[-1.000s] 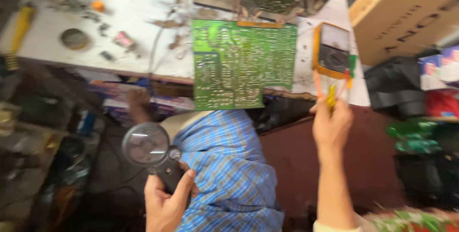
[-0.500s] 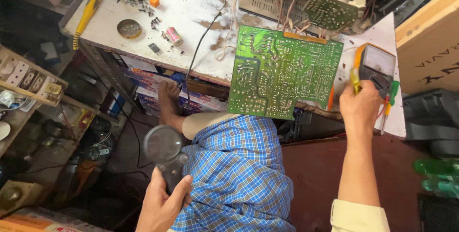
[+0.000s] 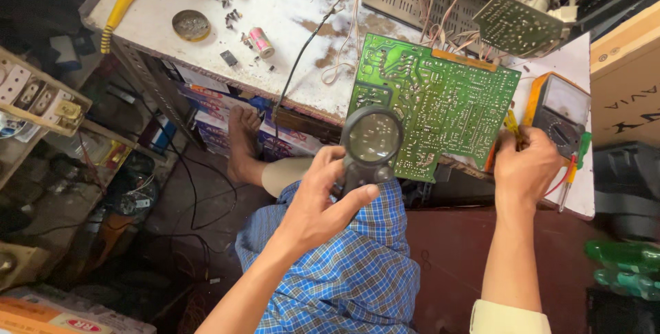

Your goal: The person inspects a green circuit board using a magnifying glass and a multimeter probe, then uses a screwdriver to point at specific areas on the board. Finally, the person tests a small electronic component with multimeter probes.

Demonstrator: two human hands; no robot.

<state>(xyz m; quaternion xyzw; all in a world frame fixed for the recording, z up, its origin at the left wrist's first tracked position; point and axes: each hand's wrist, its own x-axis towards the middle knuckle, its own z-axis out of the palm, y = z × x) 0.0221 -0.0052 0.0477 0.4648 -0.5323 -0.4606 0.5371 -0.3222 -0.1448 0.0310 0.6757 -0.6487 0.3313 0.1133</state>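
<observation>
Left hand [image 3: 320, 203] grips magnifier [image 3: 372, 137] by handle, lens held over circuit board [image 3: 440, 100] lower left corner, likely for close look. Right hand [image 3: 526, 165] closed on yellow probe [image 3: 512, 126] at board's right edge, beside meter [image 3: 560, 110]. Board overhangs surface [image 3: 289, 4] edge.

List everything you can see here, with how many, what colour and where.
circuit board: one large, green, leaning at the bench edge
small circuit board: one, green, among white wires at top right
magnifying glass: one, black frame, in front of the large board
multimeter: one, orange case, right of the board
screwdriver: one, yellow handle, bench top left
round tin: one, brass-coloured, on the bench
workbench: one, white, stained
left hand: holds the magnifying glass handle
right hand: by the multimeter, gripping a yellow tool
</observation>
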